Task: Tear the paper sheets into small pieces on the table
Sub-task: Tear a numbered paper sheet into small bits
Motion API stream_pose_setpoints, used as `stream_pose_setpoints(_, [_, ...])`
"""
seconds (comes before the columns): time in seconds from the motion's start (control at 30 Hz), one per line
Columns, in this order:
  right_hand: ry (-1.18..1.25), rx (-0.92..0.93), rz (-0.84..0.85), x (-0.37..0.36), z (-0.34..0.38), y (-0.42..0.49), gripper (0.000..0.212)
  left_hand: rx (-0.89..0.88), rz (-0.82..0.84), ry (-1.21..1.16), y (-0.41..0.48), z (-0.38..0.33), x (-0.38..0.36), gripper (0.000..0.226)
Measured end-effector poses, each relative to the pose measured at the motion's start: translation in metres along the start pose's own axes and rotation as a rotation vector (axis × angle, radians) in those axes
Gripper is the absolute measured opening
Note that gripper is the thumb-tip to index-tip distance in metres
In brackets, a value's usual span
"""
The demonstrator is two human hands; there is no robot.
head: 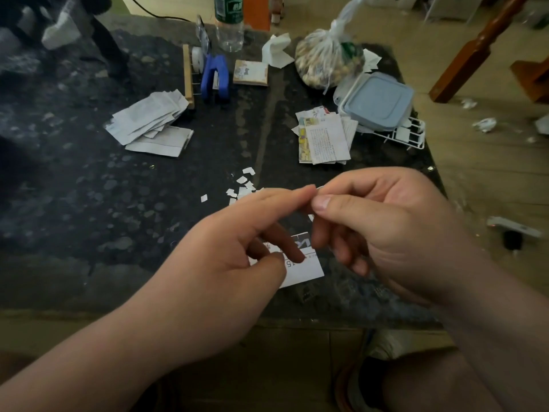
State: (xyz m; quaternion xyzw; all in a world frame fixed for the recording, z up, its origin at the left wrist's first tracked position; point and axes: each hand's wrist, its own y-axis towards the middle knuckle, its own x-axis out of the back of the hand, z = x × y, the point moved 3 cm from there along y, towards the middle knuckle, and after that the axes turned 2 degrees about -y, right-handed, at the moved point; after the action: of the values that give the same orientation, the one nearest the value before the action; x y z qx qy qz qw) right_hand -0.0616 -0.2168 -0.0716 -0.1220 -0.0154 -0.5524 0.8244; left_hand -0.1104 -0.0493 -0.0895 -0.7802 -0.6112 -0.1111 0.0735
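Observation:
Both hands hover over the near part of the dark stone table. My left hand pinches a white printed paper piece between its thumb and lower fingers, while its forefinger stretches out to the right hand. My right hand pinches a tiny white scrap between thumb and forefinger, though little of the scrap shows. Several small torn bits lie on the table just beyond the hands. A stack of white sheets lies at the left and a stack of printed sheets at the right.
Toward the back stand a blue stapler-like tool, a plastic bottle, a small box, crumpled tissue and a tied bag of nuts. A blue-lidded container sits on a white wire rack by the right edge.

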Motion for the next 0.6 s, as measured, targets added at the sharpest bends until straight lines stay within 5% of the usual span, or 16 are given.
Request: stream_pose_setpoints(0.6, [0.131,-0.056,-0.003,-0.0014,0.0007,0.0011,0.024,-0.026,-0.006,0.006,-0.0009,0.0013,0.0016,0.078])
